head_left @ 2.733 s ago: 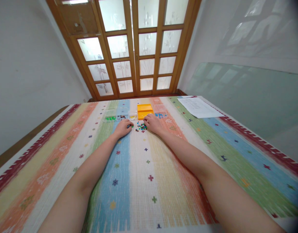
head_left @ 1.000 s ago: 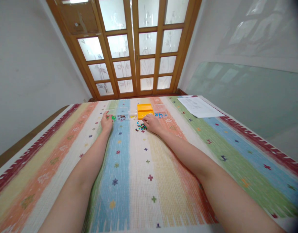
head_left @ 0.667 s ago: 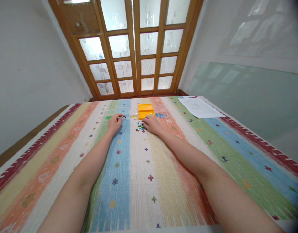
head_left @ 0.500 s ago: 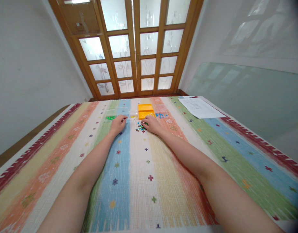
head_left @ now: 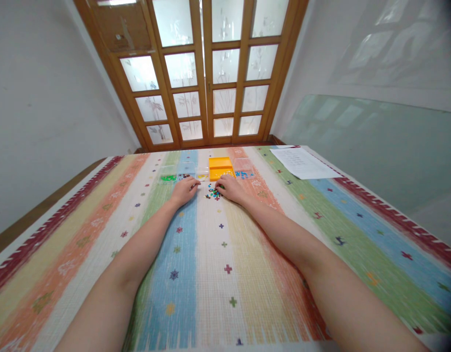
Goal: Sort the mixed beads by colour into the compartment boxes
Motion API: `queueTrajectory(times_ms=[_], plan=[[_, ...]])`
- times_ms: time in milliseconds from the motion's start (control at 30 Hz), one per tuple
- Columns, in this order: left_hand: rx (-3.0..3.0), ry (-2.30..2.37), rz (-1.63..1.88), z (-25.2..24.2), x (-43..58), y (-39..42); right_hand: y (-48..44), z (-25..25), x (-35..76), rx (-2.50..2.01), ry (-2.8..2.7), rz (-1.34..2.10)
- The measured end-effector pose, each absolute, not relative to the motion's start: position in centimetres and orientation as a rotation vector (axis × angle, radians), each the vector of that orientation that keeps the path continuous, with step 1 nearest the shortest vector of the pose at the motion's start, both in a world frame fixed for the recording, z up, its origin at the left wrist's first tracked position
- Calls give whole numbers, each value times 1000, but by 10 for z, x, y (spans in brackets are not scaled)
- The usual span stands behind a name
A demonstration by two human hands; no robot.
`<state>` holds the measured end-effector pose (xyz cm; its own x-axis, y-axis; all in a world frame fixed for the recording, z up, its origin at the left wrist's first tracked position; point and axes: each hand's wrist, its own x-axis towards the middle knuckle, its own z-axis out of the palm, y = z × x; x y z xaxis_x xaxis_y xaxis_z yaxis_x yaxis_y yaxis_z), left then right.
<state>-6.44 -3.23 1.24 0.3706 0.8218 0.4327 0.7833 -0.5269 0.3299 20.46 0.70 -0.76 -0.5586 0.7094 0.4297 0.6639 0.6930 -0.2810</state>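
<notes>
A small heap of mixed coloured beads [head_left: 213, 192] lies far out on the striped cloth [head_left: 211, 254]. My left hand [head_left: 184, 189] rests palm down just left of the heap, fingers curled toward it; what they hold, if anything, is too small to see. My right hand [head_left: 229, 187] sits on the heap's right edge with fingers bent and pinched at the beads. Behind the hands stands a row of small clear boxes: one with green beads [head_left: 168, 178], one with dark beads [head_left: 184, 176], one with yellow beads [head_left: 202, 176] and one with blue beads [head_left: 243, 173]. An orange tray [head_left: 219, 167] stands in the middle of the row.
A white printed sheet [head_left: 301, 162] lies at the far right of the cloth. Wooden glazed doors [head_left: 211, 73] close the room behind the table. A pale green glass panel [head_left: 375, 146] leans along the right wall.
My left hand went from the heap out to the green-bead box, then came back rightward past the dark-bead box to the heap's left side. My right hand stayed at the heap.
</notes>
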Motion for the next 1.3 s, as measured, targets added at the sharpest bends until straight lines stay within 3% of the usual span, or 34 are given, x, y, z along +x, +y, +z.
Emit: queueTrajectory(times_ms=[567, 1300], plan=[[2648, 1380, 759, 13, -51, -37, 5, -6, 204, -1020, -2395, 194], [2618, 1372, 826, 15, -45, -40, -6, 5, 202, -906, -2266, 51]])
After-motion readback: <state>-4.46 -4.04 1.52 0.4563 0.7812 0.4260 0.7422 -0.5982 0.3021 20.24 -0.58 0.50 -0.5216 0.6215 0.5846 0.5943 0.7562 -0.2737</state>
